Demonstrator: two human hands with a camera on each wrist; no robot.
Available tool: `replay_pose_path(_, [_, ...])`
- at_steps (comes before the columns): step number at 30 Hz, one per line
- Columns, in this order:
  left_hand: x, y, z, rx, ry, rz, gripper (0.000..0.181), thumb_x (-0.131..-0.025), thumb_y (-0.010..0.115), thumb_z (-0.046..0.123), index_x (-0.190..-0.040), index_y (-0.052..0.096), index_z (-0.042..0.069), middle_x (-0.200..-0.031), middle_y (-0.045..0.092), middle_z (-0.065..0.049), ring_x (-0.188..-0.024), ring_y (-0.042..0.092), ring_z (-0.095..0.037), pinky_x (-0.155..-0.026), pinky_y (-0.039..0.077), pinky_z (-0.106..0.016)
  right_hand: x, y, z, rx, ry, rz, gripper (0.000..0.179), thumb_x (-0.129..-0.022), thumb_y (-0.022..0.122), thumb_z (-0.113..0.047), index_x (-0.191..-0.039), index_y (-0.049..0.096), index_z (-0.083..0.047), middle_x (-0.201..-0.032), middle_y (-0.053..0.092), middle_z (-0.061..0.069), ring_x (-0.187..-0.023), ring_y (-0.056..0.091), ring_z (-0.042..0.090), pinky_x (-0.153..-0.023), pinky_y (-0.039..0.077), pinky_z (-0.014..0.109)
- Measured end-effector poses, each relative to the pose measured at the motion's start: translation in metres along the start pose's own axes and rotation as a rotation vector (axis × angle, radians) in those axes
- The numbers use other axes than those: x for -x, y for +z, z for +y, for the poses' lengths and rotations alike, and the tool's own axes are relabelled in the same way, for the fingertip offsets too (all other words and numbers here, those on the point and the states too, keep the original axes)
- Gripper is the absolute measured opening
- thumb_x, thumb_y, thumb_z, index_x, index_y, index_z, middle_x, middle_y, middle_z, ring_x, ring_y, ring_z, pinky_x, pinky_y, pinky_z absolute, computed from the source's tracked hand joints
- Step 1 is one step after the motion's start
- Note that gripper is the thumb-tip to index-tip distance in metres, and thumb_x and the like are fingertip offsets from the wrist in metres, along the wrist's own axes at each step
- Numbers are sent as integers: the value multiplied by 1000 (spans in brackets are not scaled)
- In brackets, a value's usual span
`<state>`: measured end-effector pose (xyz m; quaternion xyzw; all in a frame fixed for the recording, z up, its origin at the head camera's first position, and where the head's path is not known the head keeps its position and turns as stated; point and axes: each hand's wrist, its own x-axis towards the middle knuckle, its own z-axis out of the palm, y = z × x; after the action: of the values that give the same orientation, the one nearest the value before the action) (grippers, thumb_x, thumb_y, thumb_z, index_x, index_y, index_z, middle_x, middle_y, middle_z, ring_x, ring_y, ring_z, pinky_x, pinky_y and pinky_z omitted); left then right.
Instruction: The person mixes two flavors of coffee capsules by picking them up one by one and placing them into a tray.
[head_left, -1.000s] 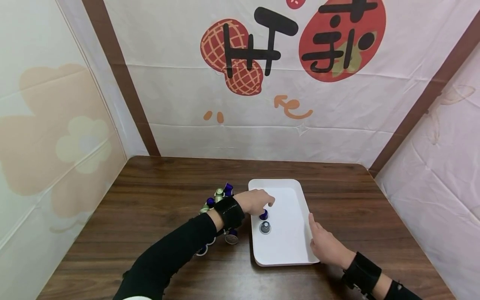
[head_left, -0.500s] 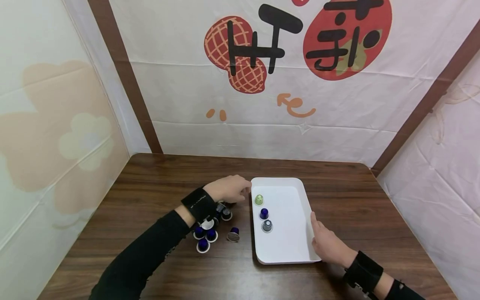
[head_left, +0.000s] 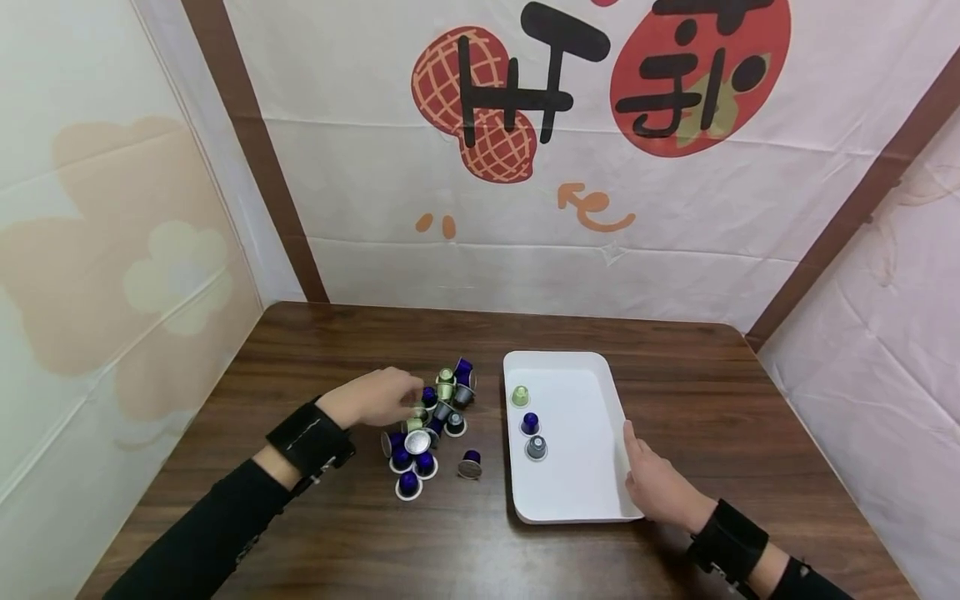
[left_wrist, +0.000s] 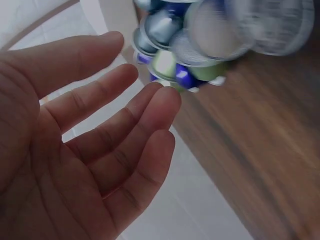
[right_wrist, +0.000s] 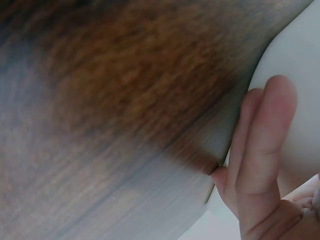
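Note:
My left hand (head_left: pixel 378 397) hovers at the left side of a heap of coffee capsules (head_left: pixel 417 442). In the left wrist view its fingers (left_wrist: pixel 157 160) are loosely bent, with nothing between them and the capsules (left_wrist: pixel 165 27) just beyond the tips. The heap mixes dark blue, green and grey capsules, some upside down, some on their sides. My right hand (head_left: pixel 663 487) rests its straight fingers along the right edge of a white tray (head_left: pixel 577 483). Along the tray's left side, a green capsule (head_left: pixel 520 396), a blue capsule (head_left: pixel 530 423) and a grey capsule (head_left: pixel 536 448) stand in a column.
One dark capsule (head_left: pixel 470 465) lies on its side between the heap and the tray. Everything sits on a brown wooden table (head_left: pixel 337 533). A printed white cloth (head_left: pixel 360 183) hangs behind the table's far edge, with more cloth at both sides.
My left hand has left the green capsule standing in the tray and moved back left to the heap, uncovering it. The right hand stays at the tray's edge.

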<state>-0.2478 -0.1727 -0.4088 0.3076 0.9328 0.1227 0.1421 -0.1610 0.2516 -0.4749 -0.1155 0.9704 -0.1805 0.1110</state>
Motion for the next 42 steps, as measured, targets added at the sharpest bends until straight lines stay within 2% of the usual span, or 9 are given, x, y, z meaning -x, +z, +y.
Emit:
replay_pose_path(7, [16,12,-12,46,-119,-39,29,-87,69,24,-109,62,8,-99,63,-3,-87,59,-17,-74,49,-38,-1,0,1,17,5,11,75,-88,54,1,-145,6,13,-137,35,34,-82,58,21,-66,48,34])
replay_pose_path(12, [18,19,-14,72,-171,-61,30,-86,70,27,-107,63,7,-96,62,-4,-83,58,-17,-72,48,-39,-1,-1,1,8,18,0,76,-89,54,1,-145,4,12,-139,34,35,-80,57,21,-63,47,33])
replay_pose_path(17, [18,24,-16,101,-174,-82,21,-86,70,24,-97,63,9,-81,56,1,-70,51,-15,-63,44,-34,0,-1,1,10,26,-12,76,-89,54,1,-146,4,11,-139,32,35,-86,58,24,-67,49,36])
replay_pose_path(22, [20,28,-19,125,-161,-84,16,-85,71,22,-93,61,11,-77,54,3,-66,50,-14,-60,41,-32,0,-2,0,3,27,-15,75,-89,52,1,-146,4,10,-140,31,35,-89,57,25,-70,49,37])
replay_pose_path(29, [25,38,-26,100,-139,-36,15,-82,73,19,-88,60,15,-77,52,4,-68,49,-14,-62,41,-33,0,-5,-2,8,26,-23,75,-90,53,0,-146,3,10,-142,29,34,-93,57,24,-77,49,40])
replay_pose_path(36, [25,40,-30,93,-137,-29,14,-82,73,17,-89,61,13,-79,54,4,-70,49,-15,-63,41,-35,-2,-3,-4,-19,62,-50,75,-91,52,-1,-147,3,8,-142,29,33,-82,57,21,-64,47,33])
replay_pose_path(42, [25,33,-31,58,-157,-7,15,-81,73,12,-92,64,12,-88,55,1,-75,50,-15,-66,45,-35,-1,-2,-4,-34,82,-55,76,-90,52,0,-147,3,8,-141,30,33,-74,56,18,-58,46,31])
